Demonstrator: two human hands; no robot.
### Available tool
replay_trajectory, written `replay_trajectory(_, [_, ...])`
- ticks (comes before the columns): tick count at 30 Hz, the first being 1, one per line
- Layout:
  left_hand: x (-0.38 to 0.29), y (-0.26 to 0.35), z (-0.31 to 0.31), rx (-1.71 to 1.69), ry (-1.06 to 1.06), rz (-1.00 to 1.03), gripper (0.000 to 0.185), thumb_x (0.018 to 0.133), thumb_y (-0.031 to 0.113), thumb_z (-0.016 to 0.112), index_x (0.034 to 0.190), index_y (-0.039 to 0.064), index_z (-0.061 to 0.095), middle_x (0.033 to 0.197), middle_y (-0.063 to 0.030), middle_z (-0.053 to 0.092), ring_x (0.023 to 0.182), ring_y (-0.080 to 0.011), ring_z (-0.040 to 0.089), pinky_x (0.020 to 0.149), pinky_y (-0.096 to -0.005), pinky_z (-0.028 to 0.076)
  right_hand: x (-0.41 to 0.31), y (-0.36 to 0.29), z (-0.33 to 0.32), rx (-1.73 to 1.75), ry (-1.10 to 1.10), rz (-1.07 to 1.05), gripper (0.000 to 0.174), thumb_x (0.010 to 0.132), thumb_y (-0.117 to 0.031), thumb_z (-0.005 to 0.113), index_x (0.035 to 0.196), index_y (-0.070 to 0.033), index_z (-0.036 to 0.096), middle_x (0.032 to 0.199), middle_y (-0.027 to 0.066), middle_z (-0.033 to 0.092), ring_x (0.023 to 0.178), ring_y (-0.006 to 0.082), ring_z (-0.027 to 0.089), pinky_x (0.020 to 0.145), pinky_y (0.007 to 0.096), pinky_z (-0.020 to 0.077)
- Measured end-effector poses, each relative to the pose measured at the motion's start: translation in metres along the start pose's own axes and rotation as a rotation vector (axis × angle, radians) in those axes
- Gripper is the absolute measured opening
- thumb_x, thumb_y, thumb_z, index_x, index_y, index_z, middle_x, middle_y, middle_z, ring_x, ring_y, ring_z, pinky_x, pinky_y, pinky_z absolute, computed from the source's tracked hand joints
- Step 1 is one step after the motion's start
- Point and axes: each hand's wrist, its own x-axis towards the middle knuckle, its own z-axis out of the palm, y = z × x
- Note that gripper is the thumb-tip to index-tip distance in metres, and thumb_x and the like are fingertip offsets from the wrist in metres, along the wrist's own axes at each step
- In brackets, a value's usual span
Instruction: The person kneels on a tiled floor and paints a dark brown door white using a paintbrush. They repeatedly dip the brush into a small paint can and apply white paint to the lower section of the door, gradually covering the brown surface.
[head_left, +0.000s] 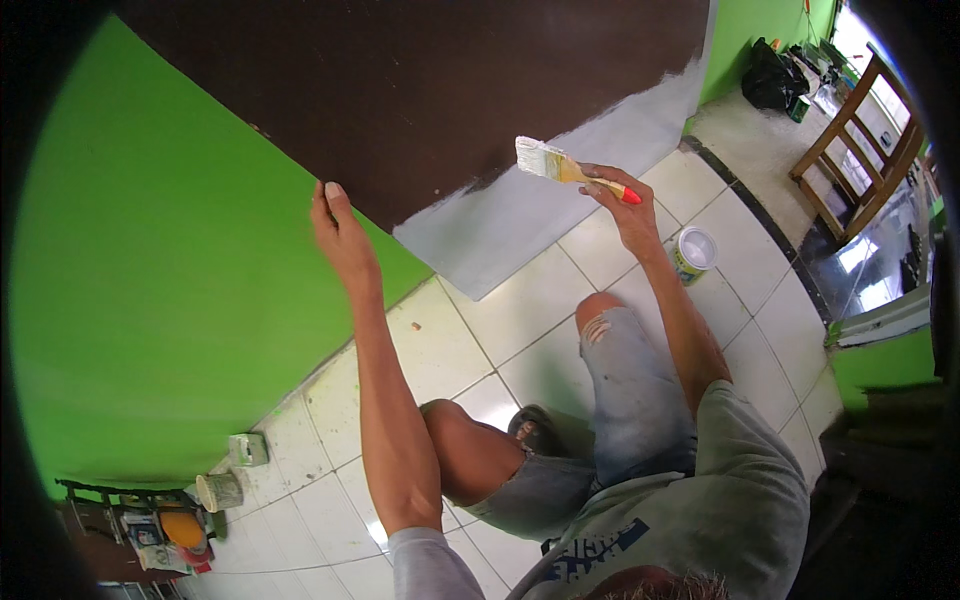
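A dark brown door panel (420, 90) stands before me, with a light grey painted band (525, 217) along its lower end. My left hand (343, 232) is at the panel's left edge, thumb toward its face; its other fingers are partly hidden. In my right hand (626, 210) is a flat paintbrush (564, 166) with a wooden handle tipped in red. Its bristles are coated with whitish paint and point up and left, in front of the panel. Below my right wrist, an open paint can (695, 251) with pale paint inside sits on the floor.
A green wall (180, 270) runs along the left. White floor tiles (435, 337) lie under my bent legs. Two small containers, a square one (248, 450) and a round one (219, 491), stand lower left near a cluttered rack (161, 529). A wooden frame (862, 150) and black bag (772, 75) are upper right.
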Motion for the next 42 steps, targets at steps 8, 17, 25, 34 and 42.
replay_trajectory(8, [-0.003, 0.008, 0.000, -0.026, 0.026, -0.035, 0.068, 0.109, 0.046, 0.049, 0.149, -0.009, 0.044, 0.149, -0.0228, 0.051, 0.138, -0.0300, 0.048, 0.118, -0.0386, 0.033, 0.039, 0.017, -0.031, -0.145, 0.169, 0.023, 0.030, 0.094, -0.002, 0.070, 0.124, 0.003, 0.070, 0.119, 0.0093, 0.073, 0.110, 0.0143, 0.066, 0.100, 0.0289, 0.0530])
replay_trajectory(17, [-0.006, 0.009, 0.008, -0.017, 0.019, -0.023, 0.072, 0.109, 0.049, 0.048, 0.149, -0.010, 0.044, 0.150, -0.0242, 0.051, 0.140, -0.0319, 0.047, 0.118, -0.0386, 0.032, -0.001, 0.033, 0.037, -0.273, 0.268, -0.453, 0.027, 0.091, 0.005, 0.069, 0.117, -0.001, 0.071, 0.122, 0.0118, 0.071, 0.106, 0.0191, 0.069, 0.093, 0.0281, 0.0539])
replay_trajectory(25, [-0.001, 0.007, 0.000, -0.032, 0.009, -0.014, 0.069, 0.108, 0.046, 0.052, 0.148, -0.010, 0.046, 0.142, -0.0188, 0.057, 0.131, -0.0246, 0.051, 0.114, -0.0345, 0.034, -0.047, 0.005, 0.125, -0.294, -0.028, -0.371, 0.030, 0.086, 0.006, 0.071, 0.113, -0.007, 0.073, 0.115, 0.0112, 0.071, 0.102, 0.0272, 0.071, 0.087, 0.0354, 0.0592])
replay_trajectory(34, [-0.003, 0.009, 0.003, -0.050, 0.015, -0.024, 0.067, 0.108, 0.044, 0.052, 0.148, -0.009, 0.047, 0.144, -0.0199, 0.056, 0.133, -0.0251, 0.051, 0.115, -0.0352, 0.035, 0.033, 0.030, -0.005, -0.287, 0.263, -0.255, 0.024, 0.094, 0.000, 0.069, 0.118, -0.002, 0.072, 0.118, 0.0079, 0.074, 0.103, 0.0127, 0.067, 0.092, 0.0268, 0.0527])
replay_trajectory(42, [-0.005, 0.006, 0.005, -0.048, 0.004, -0.039, 0.068, 0.107, 0.047, 0.054, 0.148, -0.007, 0.047, 0.147, -0.0223, 0.055, 0.137, -0.0289, 0.050, 0.117, -0.0395, 0.035, -0.005, 0.032, 0.052, -0.312, 0.289, -0.452, 0.026, 0.088, 0.006, 0.066, 0.112, -0.003, 0.071, 0.113, 0.0109, 0.071, 0.101, 0.0232, 0.069, 0.088, 0.0326, 0.0554])
